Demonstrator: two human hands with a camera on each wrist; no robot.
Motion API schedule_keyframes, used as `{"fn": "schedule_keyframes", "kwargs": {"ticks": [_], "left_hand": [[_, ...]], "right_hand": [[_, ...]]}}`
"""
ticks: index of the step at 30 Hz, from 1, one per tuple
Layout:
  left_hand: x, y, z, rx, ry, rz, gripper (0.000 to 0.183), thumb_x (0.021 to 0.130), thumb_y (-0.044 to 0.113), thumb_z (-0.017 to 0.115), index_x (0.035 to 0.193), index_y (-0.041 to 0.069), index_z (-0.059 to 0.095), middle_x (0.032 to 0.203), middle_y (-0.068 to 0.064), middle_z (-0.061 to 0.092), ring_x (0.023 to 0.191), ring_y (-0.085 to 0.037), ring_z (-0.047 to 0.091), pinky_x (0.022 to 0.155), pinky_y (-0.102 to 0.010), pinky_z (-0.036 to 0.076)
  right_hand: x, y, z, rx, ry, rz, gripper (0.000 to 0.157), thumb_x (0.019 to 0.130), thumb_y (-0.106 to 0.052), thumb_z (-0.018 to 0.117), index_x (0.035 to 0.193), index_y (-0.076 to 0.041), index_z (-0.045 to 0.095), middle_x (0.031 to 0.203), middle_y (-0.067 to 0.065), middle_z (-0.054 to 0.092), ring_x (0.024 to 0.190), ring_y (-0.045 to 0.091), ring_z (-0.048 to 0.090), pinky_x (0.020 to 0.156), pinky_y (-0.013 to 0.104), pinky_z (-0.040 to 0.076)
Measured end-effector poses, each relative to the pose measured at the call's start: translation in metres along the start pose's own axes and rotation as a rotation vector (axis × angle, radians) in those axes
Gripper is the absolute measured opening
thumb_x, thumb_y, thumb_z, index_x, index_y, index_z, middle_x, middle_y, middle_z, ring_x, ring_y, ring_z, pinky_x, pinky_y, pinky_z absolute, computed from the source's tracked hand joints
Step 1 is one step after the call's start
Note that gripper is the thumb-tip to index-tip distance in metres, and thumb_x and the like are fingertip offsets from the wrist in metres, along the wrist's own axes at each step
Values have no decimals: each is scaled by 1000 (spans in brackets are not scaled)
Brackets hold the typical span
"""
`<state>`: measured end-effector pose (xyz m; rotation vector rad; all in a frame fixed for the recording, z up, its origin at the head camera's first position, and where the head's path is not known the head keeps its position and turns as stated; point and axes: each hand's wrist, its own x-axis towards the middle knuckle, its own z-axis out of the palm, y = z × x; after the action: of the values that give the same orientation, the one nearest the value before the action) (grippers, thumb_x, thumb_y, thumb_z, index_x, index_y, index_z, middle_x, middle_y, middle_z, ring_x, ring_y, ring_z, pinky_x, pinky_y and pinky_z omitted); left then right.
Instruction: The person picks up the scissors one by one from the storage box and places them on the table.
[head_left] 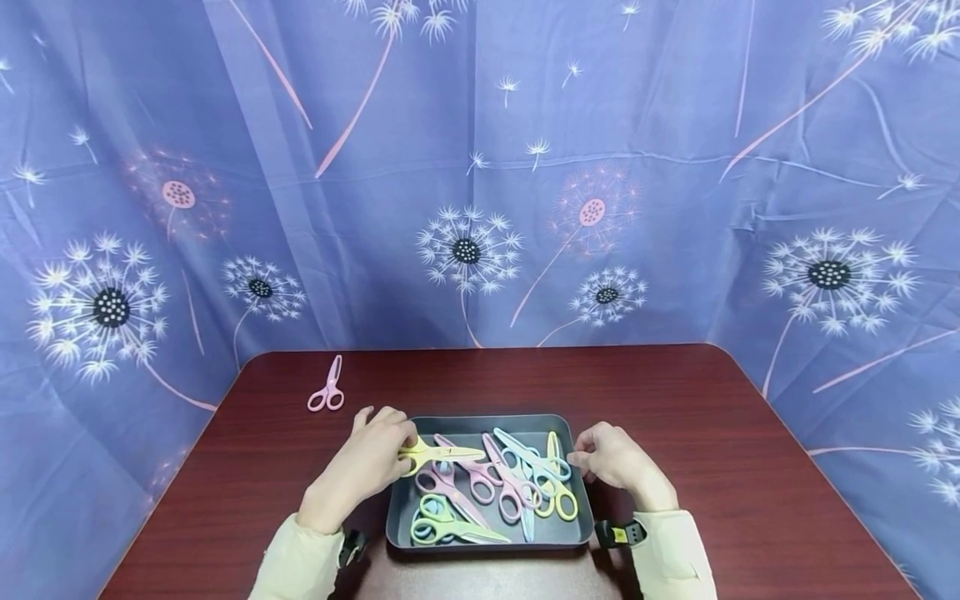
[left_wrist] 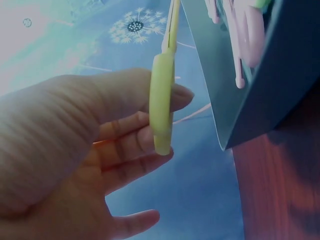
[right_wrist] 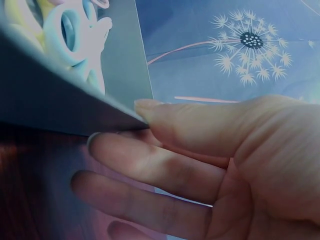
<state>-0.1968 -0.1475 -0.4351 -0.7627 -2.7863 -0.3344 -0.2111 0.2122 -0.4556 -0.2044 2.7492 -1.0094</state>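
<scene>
My left hand (head_left: 375, 452) pinches a pair of yellow scissors (head_left: 450, 453) by a finger loop, thumb against the fingers. The blades point right, over the left part of a dark grey tray (head_left: 547, 547). In the left wrist view the yellow loop (left_wrist: 161, 95) stands edge-on beside the tray wall. At the tray's right side my right hand (head_left: 618, 460) grips the rim, thumb on top and fingers outside. Inside the tray lie several scissors overlapping: pink scissors (head_left: 504, 468), light blue scissors (head_left: 529, 455), green scissors (head_left: 450, 528) and yellow-green scissors (head_left: 553, 448).
One pair of pink scissors (head_left: 332, 386) lies on the dark red table (head_left: 697, 400) at the back left, points away from me. Behind the table hangs a blue curtain (head_left: 375, 275) with dandelion prints.
</scene>
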Motion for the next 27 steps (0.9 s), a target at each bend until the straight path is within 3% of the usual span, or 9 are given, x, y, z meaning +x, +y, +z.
{"fn": "schedule_keyframes", "kwargs": {"ticks": [27], "left_hand": [[4, -33, 9, -59, 100, -166, 18, 67, 8, 78, 79, 13, 65, 77, 4, 55, 90, -21, 51, 91, -59, 31]], "right_hand": [[-1, -1, 0, -12, 1, 16, 21, 87, -7, 71, 68, -8, 63, 61, 1, 61, 55, 17, 61, 55, 32, 48]]}}
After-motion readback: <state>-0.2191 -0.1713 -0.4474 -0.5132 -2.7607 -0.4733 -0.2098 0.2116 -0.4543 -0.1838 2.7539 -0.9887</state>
